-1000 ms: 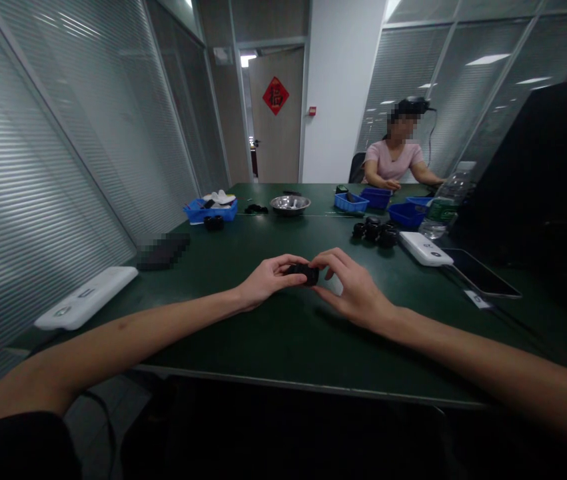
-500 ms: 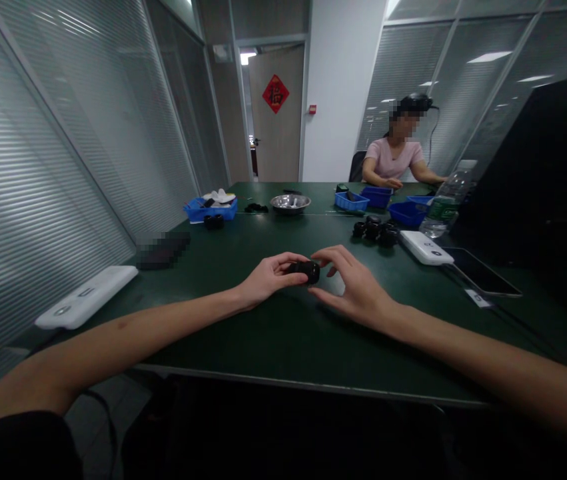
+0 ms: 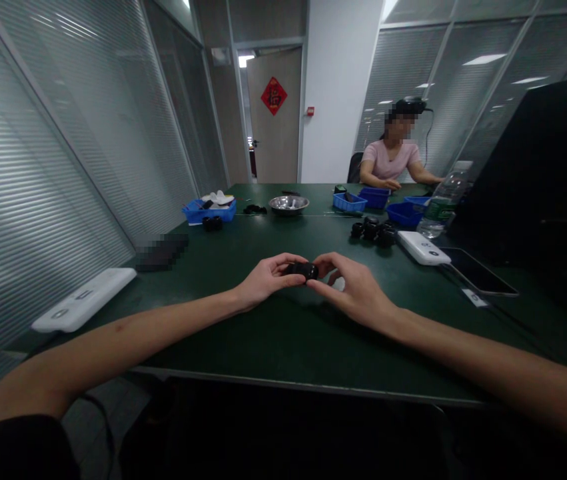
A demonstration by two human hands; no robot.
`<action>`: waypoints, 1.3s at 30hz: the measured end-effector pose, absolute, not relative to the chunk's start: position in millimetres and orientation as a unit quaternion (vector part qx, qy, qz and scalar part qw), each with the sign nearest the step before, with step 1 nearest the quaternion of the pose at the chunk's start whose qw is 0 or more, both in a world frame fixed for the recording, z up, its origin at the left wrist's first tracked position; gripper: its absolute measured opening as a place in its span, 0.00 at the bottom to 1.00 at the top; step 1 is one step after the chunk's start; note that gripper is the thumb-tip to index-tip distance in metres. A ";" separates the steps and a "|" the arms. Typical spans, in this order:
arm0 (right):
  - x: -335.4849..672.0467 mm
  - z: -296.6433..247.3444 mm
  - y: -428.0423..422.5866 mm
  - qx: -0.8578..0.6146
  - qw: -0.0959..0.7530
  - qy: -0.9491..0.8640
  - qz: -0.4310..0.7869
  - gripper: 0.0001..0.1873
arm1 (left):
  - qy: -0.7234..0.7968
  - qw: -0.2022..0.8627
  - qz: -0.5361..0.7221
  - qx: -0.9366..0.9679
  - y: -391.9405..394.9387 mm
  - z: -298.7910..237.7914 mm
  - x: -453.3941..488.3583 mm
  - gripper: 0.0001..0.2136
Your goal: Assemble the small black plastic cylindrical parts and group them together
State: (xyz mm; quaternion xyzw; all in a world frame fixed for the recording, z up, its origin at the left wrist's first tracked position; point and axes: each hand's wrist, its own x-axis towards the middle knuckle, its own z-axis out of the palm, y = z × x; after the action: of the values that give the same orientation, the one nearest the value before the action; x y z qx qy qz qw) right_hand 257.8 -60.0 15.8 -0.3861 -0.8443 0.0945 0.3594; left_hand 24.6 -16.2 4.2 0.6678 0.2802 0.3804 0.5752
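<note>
Over the green table (image 3: 263,340), a small black cylindrical part (image 3: 308,270) lies sideways between my two hands. My left hand (image 3: 264,280) is closed around its left end, thumb in front and fingers behind. The fingertips and thumb of my right hand (image 3: 353,287) pinch the right end, with a gap between palm and part. My fingers cover much of the part, so its exact kind is unclear. Similar black parts (image 3: 372,230) stand in a cluster beyond my right hand, and more black parts (image 3: 212,223) sit at the far left.
At the back are a metal bowl (image 3: 288,205), a blue basket (image 3: 210,211) and several blue bins (image 3: 406,214). A bottle (image 3: 440,207), white power bank (image 3: 423,249) and phone (image 3: 480,272) stand right. Another white device (image 3: 86,300) lies left. Across the table sits a person (image 3: 393,160).
My right hand has closed in, its fingertips and thumb coming together on the right end of the black part. My left hand keeps its hold.
</note>
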 end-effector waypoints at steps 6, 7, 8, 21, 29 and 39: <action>260.5 15.4 -57.8 -0.306 0.337 -0.891 -0.001 0.19 | 0.261 0.598 0.377 0.657 -14.2 1.1 24.3 0.20; 260.4 15.8 -57.8 -0.311 0.339 -0.888 0.004 0.19 | 0.261 0.598 0.377 0.658 -13.5 0.3 24.2 0.20; 260.0 16.1 -58.1 -0.327 0.343 -0.880 0.019 0.20 | 0.262 0.593 0.378 0.660 -12.9 -0.3 24.1 0.21; 258.1 15.9 -60.7 -0.388 0.352 -0.847 0.088 0.20 | 0.286 0.594 0.375 0.652 -17.4 5.2 26.2 0.20; 256.3 18.2 -62.0 -0.373 0.379 -0.841 0.099 0.14 | 0.282 0.621 0.375 0.628 -16.7 3.3 26.7 0.20; 258.1 15.4 -60.6 -0.401 0.378 -0.810 0.201 0.14 | 0.277 0.621 0.372 0.632 -16.4 3.4 24.9 0.20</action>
State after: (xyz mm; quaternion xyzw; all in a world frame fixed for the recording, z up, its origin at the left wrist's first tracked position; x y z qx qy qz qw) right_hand 258.1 -60.6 15.4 -0.4008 -0.8101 0.2012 0.3777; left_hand 24.9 -16.4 3.4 0.6319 0.2765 0.3723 0.6210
